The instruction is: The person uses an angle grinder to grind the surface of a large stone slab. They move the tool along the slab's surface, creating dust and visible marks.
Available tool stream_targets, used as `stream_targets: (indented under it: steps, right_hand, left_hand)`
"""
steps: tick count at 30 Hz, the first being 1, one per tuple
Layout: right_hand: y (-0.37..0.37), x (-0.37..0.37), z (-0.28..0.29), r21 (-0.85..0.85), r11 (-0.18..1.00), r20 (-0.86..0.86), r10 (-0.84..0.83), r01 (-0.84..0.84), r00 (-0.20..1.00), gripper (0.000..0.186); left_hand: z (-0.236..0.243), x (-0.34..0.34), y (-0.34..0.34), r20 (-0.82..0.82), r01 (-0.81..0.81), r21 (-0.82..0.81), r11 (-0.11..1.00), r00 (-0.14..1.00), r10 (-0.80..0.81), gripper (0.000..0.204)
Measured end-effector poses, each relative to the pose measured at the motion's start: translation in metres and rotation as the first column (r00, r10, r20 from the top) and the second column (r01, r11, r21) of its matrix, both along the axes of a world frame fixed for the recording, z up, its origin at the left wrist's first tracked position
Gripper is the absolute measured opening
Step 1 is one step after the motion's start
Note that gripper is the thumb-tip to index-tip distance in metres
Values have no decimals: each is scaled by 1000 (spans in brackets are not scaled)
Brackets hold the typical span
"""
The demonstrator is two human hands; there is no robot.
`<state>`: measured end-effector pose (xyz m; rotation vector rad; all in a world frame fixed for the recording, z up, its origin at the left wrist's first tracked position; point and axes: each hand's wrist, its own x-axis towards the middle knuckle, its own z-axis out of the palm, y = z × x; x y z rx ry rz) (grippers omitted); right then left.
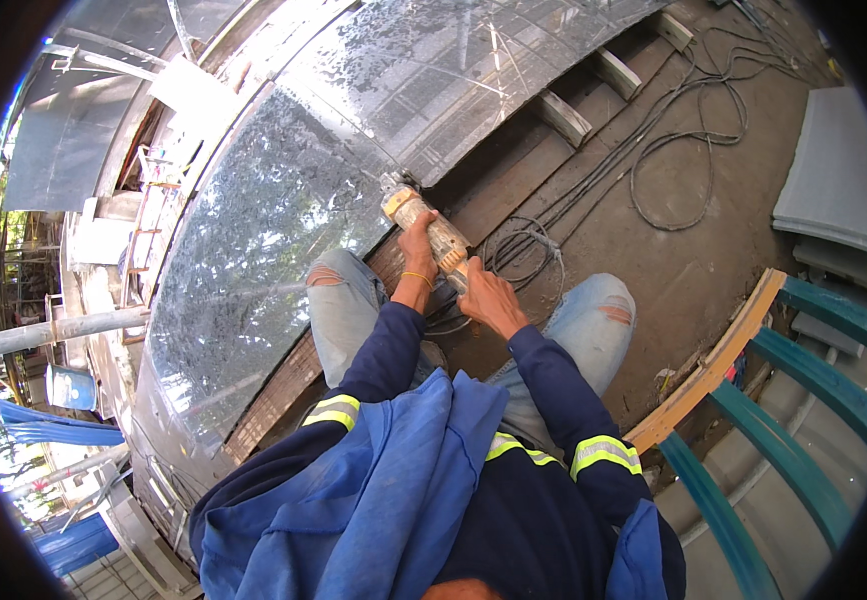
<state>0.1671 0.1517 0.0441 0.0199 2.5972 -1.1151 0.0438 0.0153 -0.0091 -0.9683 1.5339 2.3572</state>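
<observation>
Head camera: left hand (417,247) is wrapped round the middle of a dusty tan-and-yellow cylindrical power tool (444,240), and right hand (492,298) is closed round its near end (fingers partly hidden, so can't tell how tight). Its far end's at the right edge of a dark glossy flat panel (279,190), left of some thin black looped cables (706,137).

an outdoor work site in bright daylight. the floor (699,255) is dusty brown. at left, sunlit greenery (40,232) shows beyond a grey pole (59,335) and a blue bucket (72,387). at right, pale grey panels (834,165) lie stacked near teal slats (792,452) meeting a curved orange-brown strip (712,362).
</observation>
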Motion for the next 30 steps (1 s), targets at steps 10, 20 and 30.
stream_targets:
  steps: [10,20,30]
  right_hand:
    - [-8,8,-4,-13,1000,-108,-4,2,994,43]
    - [-7,-2,-17,-591,785,238,-47,183,970,47]
    - [6,8,14,-666,621,534,9,413,845,19]
  left_hand:
    - [12,5,-16,-86,94,108,990,993,-85,34]
    - [27,3,-24,-137,234,270,934,970,-203,40]
    - [37,5,4,-257,365,341,866,923,-288,39]
